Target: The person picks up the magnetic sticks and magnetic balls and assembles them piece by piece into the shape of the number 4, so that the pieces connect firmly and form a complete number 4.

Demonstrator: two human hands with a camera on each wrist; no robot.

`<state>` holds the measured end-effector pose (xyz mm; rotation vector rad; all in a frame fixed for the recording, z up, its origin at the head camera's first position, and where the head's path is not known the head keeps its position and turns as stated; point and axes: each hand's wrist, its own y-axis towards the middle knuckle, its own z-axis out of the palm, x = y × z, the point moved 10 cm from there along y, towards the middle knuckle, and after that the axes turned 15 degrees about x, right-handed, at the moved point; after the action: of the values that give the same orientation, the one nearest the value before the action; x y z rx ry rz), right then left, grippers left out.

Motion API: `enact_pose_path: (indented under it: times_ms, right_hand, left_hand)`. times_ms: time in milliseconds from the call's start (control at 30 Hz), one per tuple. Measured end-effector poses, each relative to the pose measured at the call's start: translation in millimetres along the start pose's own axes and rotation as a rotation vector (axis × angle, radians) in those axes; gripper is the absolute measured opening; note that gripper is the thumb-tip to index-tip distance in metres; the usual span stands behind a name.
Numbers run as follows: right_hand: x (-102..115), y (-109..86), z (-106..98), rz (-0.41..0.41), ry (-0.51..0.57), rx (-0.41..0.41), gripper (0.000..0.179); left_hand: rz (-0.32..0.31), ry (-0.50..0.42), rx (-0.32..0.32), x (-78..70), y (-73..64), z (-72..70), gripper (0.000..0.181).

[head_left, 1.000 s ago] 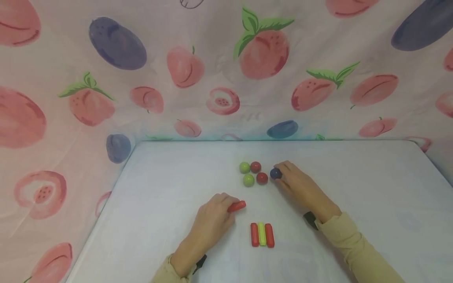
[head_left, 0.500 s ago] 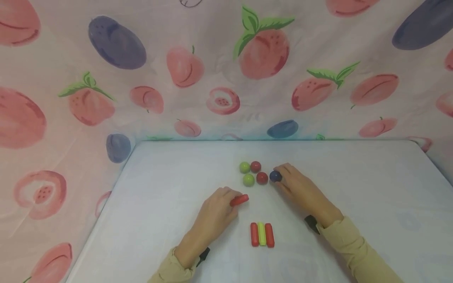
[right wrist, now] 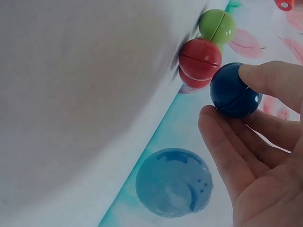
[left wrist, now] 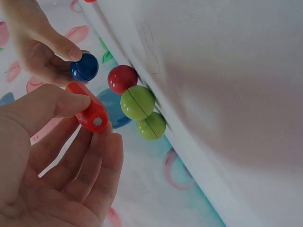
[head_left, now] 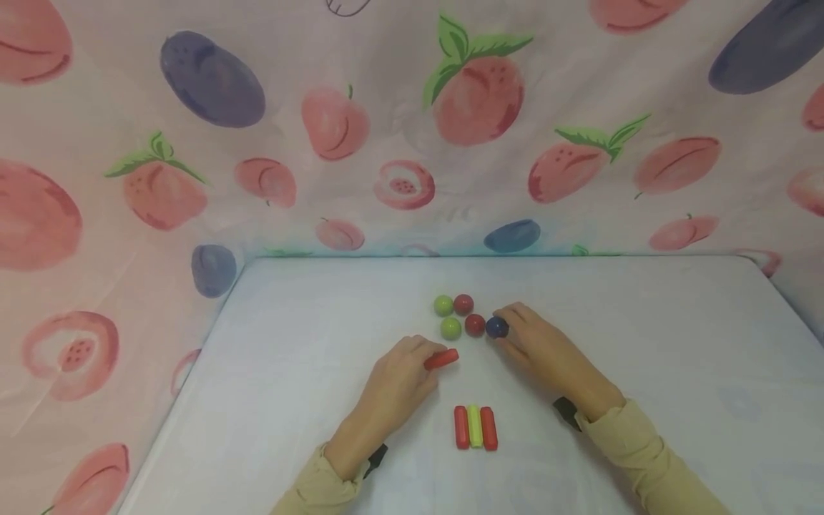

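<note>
My left hand (head_left: 399, 379) pinches a red stick (head_left: 441, 359) between thumb and fingers; in the left wrist view a small metallic disc shows in the end of the red stick (left wrist: 92, 111). My right hand (head_left: 541, 350) pinches a dark blue ball (head_left: 497, 327), and the right wrist view shows a seam line around that blue ball (right wrist: 235, 90). Just left of it lies a red ball (head_left: 475, 325), with a second red ball (head_left: 463, 304) behind. Two green balls, one at the back (head_left: 443, 305) and one in front (head_left: 450, 328), sit left of the red ones.
On the white table (head_left: 309, 315), nearer the front, a red stick (head_left: 461, 427), a yellow stick (head_left: 475, 426) and another red stick (head_left: 489, 428) lie side by side. A fruit-patterned cloth (head_left: 360, 186) rises behind the table and along its left side.
My left hand has moved forward and right with the red stick. My right hand has brought the blue ball slightly toward me and left, close beside the front red ball.
</note>
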<state>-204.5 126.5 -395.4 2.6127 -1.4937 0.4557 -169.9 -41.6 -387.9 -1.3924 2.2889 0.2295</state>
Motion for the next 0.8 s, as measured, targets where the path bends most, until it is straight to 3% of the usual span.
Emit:
enact_pose_path:
  times_ms: [800]
  right_hand:
    - [23.8,-7.5,-2.5,-0.117,-0.035,-0.044,0.041]
  left_hand:
    - [0.028,0.038,-0.016,-3.6,11.9,1.7,0.034]
